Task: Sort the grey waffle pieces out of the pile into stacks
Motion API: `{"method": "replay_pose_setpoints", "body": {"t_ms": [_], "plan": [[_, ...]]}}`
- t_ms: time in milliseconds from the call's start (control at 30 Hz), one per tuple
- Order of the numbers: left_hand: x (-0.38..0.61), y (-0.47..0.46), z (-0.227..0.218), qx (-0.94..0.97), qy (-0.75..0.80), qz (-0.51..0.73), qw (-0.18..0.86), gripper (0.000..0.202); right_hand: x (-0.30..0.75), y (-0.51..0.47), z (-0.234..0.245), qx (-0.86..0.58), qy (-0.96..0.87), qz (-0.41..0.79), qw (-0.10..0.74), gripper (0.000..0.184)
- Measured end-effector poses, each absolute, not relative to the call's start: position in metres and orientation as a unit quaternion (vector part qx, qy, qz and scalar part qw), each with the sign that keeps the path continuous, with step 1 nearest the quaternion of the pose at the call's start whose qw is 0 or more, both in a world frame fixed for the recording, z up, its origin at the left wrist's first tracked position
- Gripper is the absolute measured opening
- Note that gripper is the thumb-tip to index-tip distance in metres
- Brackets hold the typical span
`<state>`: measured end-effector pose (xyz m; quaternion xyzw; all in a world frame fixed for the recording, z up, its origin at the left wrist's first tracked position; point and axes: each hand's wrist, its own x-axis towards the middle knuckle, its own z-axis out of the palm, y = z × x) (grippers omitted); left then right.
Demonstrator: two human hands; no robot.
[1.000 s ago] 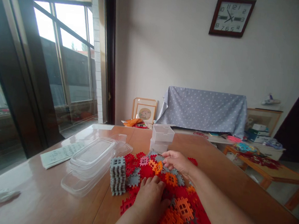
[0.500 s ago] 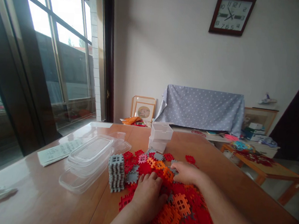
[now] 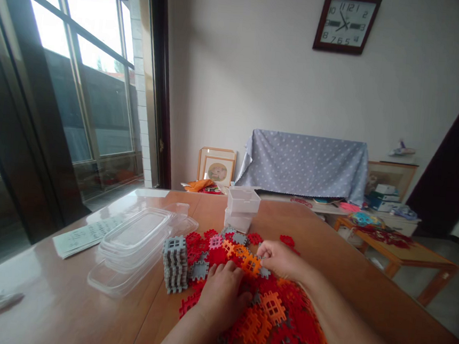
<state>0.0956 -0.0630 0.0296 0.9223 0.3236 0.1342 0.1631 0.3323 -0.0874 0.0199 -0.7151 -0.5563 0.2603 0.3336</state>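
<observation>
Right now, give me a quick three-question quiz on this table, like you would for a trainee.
1. True or false: the stack of grey plastic waffle blocks stands to the left of the left hand.
2. Multiple choice: what stands beyond the red and orange blocks? A: two stacked clear square boxes. B: a toolbox. C: a kettle.
3. Short answer: what lies on the wooden table left of the clear plastic trays?

Key: 1 true; 2 A; 3 a sheaf of printed papers.

My left hand [image 3: 221, 300] covers part of the pile of red and orange plastic waffle blocks [image 3: 274, 307], hiding whatever lies beneath it, and the bottom edge cuts off my forearms [image 3: 354, 333]. The print on the papers [image 3: 81, 238] is too small to read, and the items on the low wooden table [image 3: 415, 258] are hard to make out.
</observation>
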Motion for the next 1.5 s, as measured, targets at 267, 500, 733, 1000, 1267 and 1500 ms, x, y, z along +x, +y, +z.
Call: {"method": "replay_pose_setpoints", "body": {"t_ms": [267, 500, 733, 1000, 1267, 1500], "plan": [[0.098, -0.058, 0.025, 0.885, 0.317, 0.273, 0.203, 0.015, 0.314, -0.131, 0.042, -0.630, -0.585, 0.269, 0.435, 0.010], [0.109, -0.064, 0.031, 0.700, 0.302, 0.383, 0.521, 0.037, 0.302, -0.155, 0.044, -0.625, -0.612, 0.082, 0.478, 0.005], [0.113, -0.077, 0.035, 0.497, 0.240, 0.326, 0.767, 0.037, 0.280, -0.164, 0.048, -0.540, -0.723, -0.052, 0.428, 0.027], [0.113, -0.067, 0.026, 0.469, 0.226, 0.359, 0.774, 0.035, 0.301, -0.166, 0.047, -0.594, -0.695, 0.029, 0.405, 0.053], [0.114, -0.070, 0.027, 0.488, 0.220, 0.341, 0.773, 0.032, 0.307, -0.168, 0.046, -0.616, -0.684, 0.110, 0.376, 0.056], [0.116, -0.076, 0.031, 0.496, 0.222, 0.327, 0.773, 0.034, 0.307, -0.171, 0.051, -0.617, -0.685, 0.114, 0.368, 0.049]]}}
